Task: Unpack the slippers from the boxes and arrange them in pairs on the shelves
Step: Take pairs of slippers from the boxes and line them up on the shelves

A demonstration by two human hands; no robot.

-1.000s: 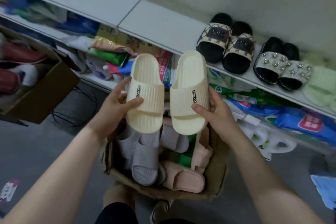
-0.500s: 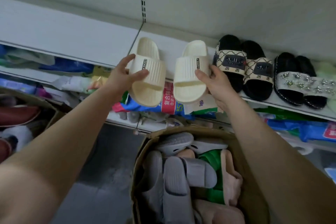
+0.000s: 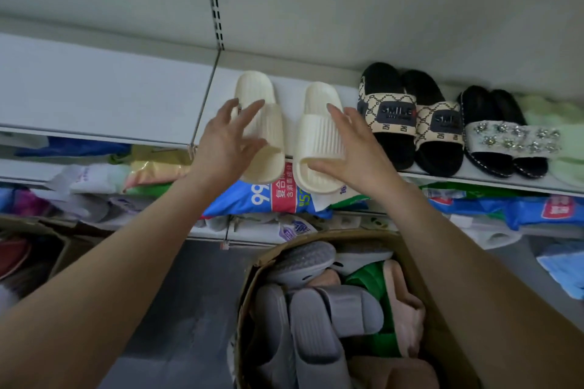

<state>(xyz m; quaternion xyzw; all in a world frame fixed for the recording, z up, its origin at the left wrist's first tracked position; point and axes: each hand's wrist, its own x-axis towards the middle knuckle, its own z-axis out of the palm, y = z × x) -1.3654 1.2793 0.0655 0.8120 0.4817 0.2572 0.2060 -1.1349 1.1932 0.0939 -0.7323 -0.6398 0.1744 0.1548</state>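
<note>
Packaged goods [image 3: 278,196] crowd the lower shelf [image 3: 208,232]; grey floor [image 3: 177,309].

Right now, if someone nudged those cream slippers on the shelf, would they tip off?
Possibly: both cream slippers overhang the shelf edge toe-first. Their thick moulded foam look suggests they are light and fairly stiff, so they would likely slide, not flop.

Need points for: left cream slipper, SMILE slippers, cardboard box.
left cream slipper [image 3: 252,87]: head view, bare heel end of footbed.
SMILE slippers [image 3: 387,110]: head view, patterned strap of the left one.
cardboard box [image 3: 442,341]: head view, right inner wall.
</note>
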